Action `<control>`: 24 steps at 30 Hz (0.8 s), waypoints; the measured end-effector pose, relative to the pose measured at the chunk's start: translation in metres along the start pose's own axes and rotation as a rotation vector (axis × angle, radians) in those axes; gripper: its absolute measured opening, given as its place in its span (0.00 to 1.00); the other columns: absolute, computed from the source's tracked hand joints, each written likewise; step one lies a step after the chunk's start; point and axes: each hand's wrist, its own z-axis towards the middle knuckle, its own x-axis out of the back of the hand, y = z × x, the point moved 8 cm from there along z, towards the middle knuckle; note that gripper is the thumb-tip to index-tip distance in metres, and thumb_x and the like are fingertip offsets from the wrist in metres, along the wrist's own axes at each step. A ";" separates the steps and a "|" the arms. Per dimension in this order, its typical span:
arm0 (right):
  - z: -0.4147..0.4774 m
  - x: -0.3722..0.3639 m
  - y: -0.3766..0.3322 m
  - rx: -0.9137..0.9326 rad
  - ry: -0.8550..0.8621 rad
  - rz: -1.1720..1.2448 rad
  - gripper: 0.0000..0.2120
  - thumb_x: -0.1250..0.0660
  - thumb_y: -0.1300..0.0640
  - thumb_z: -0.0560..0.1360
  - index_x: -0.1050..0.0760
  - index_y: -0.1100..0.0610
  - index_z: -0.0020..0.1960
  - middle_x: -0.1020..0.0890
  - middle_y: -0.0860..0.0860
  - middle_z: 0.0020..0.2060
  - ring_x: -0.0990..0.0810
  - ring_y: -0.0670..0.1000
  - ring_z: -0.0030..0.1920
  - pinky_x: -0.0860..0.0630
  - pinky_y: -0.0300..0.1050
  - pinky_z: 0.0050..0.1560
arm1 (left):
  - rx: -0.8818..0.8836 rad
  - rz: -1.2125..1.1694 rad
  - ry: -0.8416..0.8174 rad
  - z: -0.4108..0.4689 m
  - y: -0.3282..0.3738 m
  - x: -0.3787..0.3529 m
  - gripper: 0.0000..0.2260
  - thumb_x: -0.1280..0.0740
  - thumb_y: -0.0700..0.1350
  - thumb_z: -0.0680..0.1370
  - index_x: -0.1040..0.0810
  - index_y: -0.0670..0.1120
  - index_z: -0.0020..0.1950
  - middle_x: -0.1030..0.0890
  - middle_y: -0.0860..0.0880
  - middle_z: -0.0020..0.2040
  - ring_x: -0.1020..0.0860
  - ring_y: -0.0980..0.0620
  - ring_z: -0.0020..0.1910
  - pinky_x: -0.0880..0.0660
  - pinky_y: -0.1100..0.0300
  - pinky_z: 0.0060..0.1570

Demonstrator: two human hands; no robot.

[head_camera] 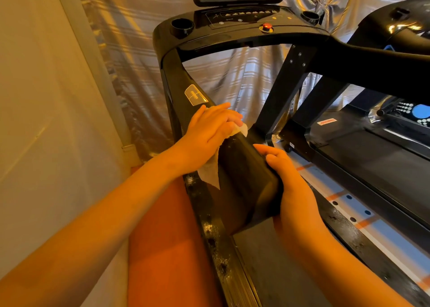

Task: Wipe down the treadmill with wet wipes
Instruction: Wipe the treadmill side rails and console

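Observation:
A black treadmill (232,39) fills the middle of the view, its console with a red stop button at the top. Its left handrail (242,167) runs down toward me. My left hand (209,132) lies flat on top of the rail with fingers straight, pressing a white wet wipe (209,172) against it; the wipe's corners hang out below the palm and past the fingertips. My right hand (286,178) grips the rail's near end from the right side, thumb on top. The belt (279,272) lies below.
A beige wall (46,120) stands close on the left, and a striped shiny curtain (130,62) hangs behind the machine. A second treadmill (372,132) stands to the right. An orange floor strip (167,248) runs along the left side rail.

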 end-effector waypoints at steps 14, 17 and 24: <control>-0.011 -0.004 0.004 0.006 0.091 -0.044 0.12 0.44 0.56 0.81 0.23 0.46 0.48 0.19 0.48 0.46 0.21 0.50 0.48 0.25 0.44 0.45 | 0.172 0.053 -0.172 0.015 -0.027 -0.018 0.17 0.41 0.38 0.82 0.21 0.60 0.56 0.34 0.68 0.65 0.47 0.77 0.64 0.48 0.41 0.72; -0.005 -0.003 0.001 -0.012 0.052 -0.097 0.11 0.44 0.58 0.81 0.26 0.47 0.48 0.22 0.48 0.47 0.22 0.48 0.49 0.25 0.41 0.45 | 0.169 -0.147 -0.127 -0.006 -0.006 -0.011 0.18 0.51 0.43 0.86 0.30 0.56 0.71 0.37 0.61 0.75 0.49 0.66 0.75 0.60 0.53 0.75; -0.003 -0.002 -0.025 0.117 -0.002 -0.428 0.07 0.38 0.57 0.79 0.27 0.44 0.51 0.22 0.41 0.45 0.22 0.39 0.43 0.24 0.33 0.42 | 0.162 -0.496 0.007 -0.030 0.019 0.001 0.22 0.42 0.41 0.76 0.27 0.59 0.66 0.29 0.58 0.71 0.38 0.61 0.74 0.52 0.41 0.77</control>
